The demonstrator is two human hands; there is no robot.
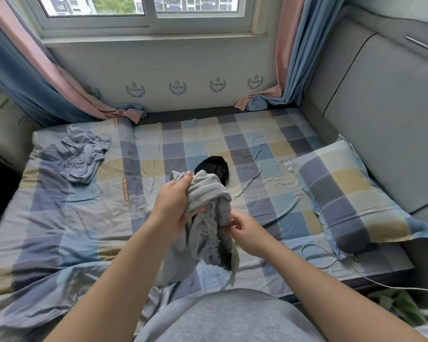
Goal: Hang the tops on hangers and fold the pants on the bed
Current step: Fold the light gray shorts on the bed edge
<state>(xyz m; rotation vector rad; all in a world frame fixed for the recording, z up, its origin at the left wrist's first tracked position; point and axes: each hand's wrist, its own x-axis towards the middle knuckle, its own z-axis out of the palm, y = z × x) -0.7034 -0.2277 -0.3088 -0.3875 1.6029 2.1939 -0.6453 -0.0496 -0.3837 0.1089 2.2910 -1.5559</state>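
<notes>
Grey garment held above the bed (232, 134)

Left hand (171, 203) grips the bunched grey garment (208, 218); right hand (248, 233) pinches its right edge.

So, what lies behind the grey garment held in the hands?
A black garment lies on the bed. The grey garment covers its near part, so its kind cannot be told.

Left hand (172, 204) and right hand (248, 234) both hold the grey garment (208, 191).
Left hand: raised at the garment's left side, fingers curled round its bunched upper part, thumb on top. Right hand: lower, at the garment's right side, fingertips pinching a hanging edge. Left forearm (114, 275) and right forearm (319, 287), both bare, converge on the garment from below.
</notes>
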